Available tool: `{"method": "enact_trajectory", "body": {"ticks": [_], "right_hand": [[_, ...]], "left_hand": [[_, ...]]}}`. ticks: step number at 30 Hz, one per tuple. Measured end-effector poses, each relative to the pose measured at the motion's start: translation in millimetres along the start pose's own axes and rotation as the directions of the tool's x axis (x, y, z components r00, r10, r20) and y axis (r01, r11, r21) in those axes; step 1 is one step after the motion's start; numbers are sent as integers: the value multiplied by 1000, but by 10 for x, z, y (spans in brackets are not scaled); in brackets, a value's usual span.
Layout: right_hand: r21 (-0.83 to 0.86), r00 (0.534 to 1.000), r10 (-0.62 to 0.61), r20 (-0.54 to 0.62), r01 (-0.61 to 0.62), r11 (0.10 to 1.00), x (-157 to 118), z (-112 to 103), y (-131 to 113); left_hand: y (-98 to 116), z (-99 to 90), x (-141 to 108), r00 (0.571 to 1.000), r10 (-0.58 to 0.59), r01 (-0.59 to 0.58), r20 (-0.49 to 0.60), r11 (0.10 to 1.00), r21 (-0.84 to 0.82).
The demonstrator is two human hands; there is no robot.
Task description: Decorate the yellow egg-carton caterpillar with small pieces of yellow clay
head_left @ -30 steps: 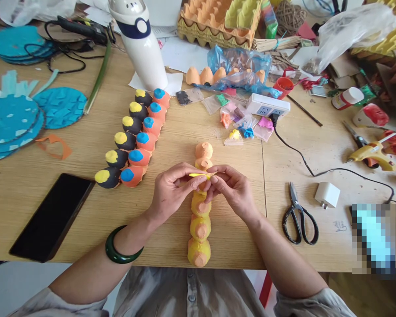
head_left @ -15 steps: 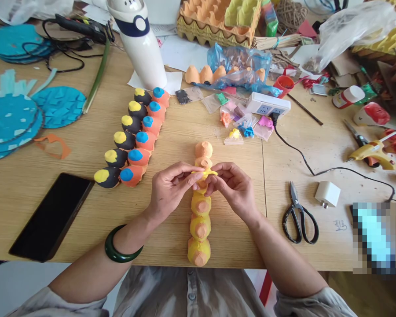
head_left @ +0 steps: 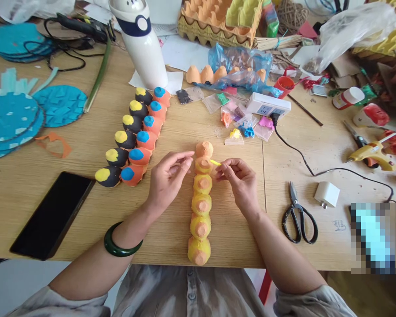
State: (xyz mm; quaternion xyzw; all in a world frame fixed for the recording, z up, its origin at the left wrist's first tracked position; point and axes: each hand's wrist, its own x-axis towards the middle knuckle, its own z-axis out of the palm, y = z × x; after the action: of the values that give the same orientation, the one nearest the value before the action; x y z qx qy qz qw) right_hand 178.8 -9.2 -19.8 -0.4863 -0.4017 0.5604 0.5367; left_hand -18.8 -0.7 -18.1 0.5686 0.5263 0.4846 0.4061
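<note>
"Fingers first: how do we stand with our left hand [head_left: 163,185]?"

"Thumb and forefinger are close together but parted, and we see nothing between them. They hover just left of the row of egg cups [head_left: 201,206]."

"And the row itself?"

"It lies right in front of us, six cups running away from the edge of the table [head_left: 173,246]. Nearer ones wear yellow around their peach tips; the farthest shows none that we can see."

"What do we have to its right?"

"A thin yellow strip [head_left: 215,162], its free end at the second-farthest cup; whether they touch, we can't tell. Our right hand [head_left: 241,182] pinches the other end between thumb and forefinger."

"So which step are we on?"

"Dressing that second-farthest cup in yellow, we judge. Our next move probably calls for a light grip, laying the strip against its side while the left fingertips press it down."
</note>
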Motion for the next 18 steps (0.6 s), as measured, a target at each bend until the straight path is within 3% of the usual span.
{"method": "enact_trajectory", "body": {"ticks": [4,8,11,13,18], "right_hand": [[-56,997,-47,-55,44,997,74,-51,94],[-47,1000,-19,1,19,999,84,-49,138],[-9,1000,-15,2,15,1000,86,-39,145],[29,1000,-9,-12,9,1000,91,-37,144],[137,998,7,65,-16,990,92,-29,130]], "left_hand": [[-141,-15,25,996,29,-47,81,974,223],[-156,-7,22,989,-53,18,137,970,243],[-118,13,37,977,-169,168,129,986,24],[-91,30,52,958,-263,281,114,942,-185],[-34,57,75,866,-450,490,220,674,-553]]}}
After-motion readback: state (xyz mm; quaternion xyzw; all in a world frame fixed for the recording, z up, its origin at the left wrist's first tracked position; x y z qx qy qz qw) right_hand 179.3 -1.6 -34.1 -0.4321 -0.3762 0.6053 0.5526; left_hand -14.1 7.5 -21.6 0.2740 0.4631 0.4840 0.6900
